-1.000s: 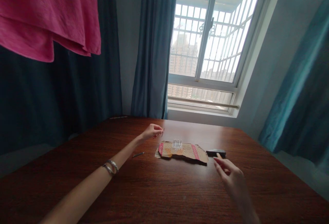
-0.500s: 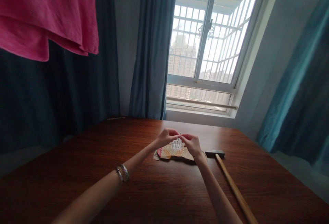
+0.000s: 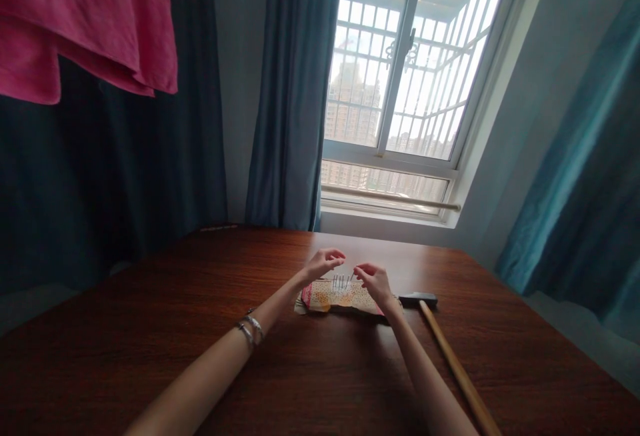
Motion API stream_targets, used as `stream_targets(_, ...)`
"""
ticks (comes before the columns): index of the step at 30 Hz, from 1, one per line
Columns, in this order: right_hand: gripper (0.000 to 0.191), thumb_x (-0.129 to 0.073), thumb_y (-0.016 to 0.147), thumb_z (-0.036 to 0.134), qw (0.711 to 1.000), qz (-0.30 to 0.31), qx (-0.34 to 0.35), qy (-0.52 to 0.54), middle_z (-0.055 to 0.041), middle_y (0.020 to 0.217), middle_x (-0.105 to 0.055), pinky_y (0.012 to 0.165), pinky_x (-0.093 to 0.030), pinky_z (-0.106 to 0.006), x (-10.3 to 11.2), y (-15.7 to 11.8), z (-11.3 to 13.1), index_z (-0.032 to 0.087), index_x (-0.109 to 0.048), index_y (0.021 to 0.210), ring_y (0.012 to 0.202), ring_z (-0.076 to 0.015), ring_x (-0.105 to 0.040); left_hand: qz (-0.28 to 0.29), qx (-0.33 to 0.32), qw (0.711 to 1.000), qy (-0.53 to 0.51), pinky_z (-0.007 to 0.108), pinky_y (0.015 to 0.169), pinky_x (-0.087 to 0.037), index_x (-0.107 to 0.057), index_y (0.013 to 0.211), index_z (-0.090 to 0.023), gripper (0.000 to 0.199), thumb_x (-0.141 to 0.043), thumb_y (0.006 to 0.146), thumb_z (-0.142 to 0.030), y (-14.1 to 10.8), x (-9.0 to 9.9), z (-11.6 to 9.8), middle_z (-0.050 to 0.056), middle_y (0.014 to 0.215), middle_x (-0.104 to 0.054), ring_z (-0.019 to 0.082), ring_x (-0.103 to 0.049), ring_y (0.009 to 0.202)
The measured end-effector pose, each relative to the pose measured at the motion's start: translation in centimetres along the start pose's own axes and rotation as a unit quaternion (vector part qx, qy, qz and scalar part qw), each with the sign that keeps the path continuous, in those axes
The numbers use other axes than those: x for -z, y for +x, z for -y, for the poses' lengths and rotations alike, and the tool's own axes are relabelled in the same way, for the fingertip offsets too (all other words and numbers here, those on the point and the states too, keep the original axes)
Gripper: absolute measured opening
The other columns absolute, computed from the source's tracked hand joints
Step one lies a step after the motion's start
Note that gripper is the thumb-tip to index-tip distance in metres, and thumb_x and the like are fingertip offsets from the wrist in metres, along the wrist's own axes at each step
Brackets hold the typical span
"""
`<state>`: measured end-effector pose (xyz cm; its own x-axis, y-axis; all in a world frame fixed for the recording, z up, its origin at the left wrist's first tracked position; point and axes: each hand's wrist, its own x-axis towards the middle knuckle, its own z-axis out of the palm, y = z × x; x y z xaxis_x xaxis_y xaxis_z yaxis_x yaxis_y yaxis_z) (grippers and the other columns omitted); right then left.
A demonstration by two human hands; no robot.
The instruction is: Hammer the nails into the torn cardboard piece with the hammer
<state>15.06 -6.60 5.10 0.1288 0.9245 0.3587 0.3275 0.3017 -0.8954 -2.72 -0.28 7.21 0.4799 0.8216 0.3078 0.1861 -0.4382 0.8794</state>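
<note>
A worn piece of patterned board (image 3: 340, 297), dotted, with pink and orange patches, lies on the table. Several thin nails (image 3: 339, 282) stand upright on it in a row. My right hand (image 3: 374, 281) pinches another nail (image 3: 352, 276) between thumb and fingertips, at the right end of the row and slightly tilted. Whether its tip touches the board I cannot tell. My left hand (image 3: 323, 263) hovers over the board's left part, fingers stretched out and holding nothing. Two silver bracelets (image 3: 253, 331) circle the left wrist.
A hammer with a black head (image 3: 419, 300) and a long wooden handle (image 3: 457, 369) lies right of the board, beside my right forearm. The brown wooden table (image 3: 280, 383) reaches toward the window (image 3: 390, 89). A pink cloth (image 3: 100, 23) hangs at upper left.
My left hand has let go of the nail and drawn back to the left, its fingers opening. The right hand keeps the nail and has come slightly lower.
</note>
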Motion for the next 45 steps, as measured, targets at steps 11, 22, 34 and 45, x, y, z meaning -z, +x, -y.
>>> stream_targets(11,0.029,-0.056,0.072,0.04,0.996,0.024,0.04,-0.073,-0.0076,0.072,-0.071,0.063,-0.048,-0.029,-0.3,-0.3,-1.6,0.016,-0.071,0.073,0.066,-0.0194,-0.063,0.095,0.043,0.995,-0.011,0.024,0.064,-0.041,-0.067,0.09,-0.01,0.038,-0.058,0.069,-0.04,-0.1,-1.5,2.3,0.006,0.078,-0.065,0.015,-0.055,0.071)
stream_targets(22,0.025,-0.056,0.073,0.036,0.994,0.032,0.044,-0.097,-0.0078,0.078,-0.072,0.068,-0.049,-0.031,-0.8,-0.1,-2.4,0.017,-0.072,0.077,0.073,-0.0214,-0.065,0.112,0.037,0.993,0.02,0.023,0.068,-0.042,-0.068,0.091,-0.012,0.035,-0.059,0.069,-0.037,0.1,-1.4,2.8,0.005,0.082,-0.067,0.017,-0.057,0.077)
stream_targets(34,0.023,-0.056,0.074,0.034,0.992,0.036,0.05,-0.106,-0.0066,0.079,-0.073,0.071,-0.05,-0.031,-0.7,-0.5,-2.5,0.018,-0.073,0.078,0.073,-0.021,-0.066,0.103,0.008,0.992,0.072,0.023,0.061,-0.042,-0.068,0.086,-0.01,0.032,-0.063,0.062,-0.03,0.4,-2.9,3.6,0.005,0.073,-0.065,0.016,-0.057,0.069)
stream_targets(45,0.022,-0.059,0.073,0.036,0.992,0.033,0.057,-0.112,-0.0062,0.078,-0.073,0.071,-0.049,-0.033,-0.8,-0.4,-3.3,0.02,-0.073,0.077,0.072,-0.0216,-0.065,0.107,0.035,0.991,0.075,0.021,0.053,-0.036,-0.071,0.075,-0.008,0.029,-0.063,0.06,-0.031,0.9,-3.1,4.3,0.002,0.059,-0.061,0.013,-0.052,0.057)
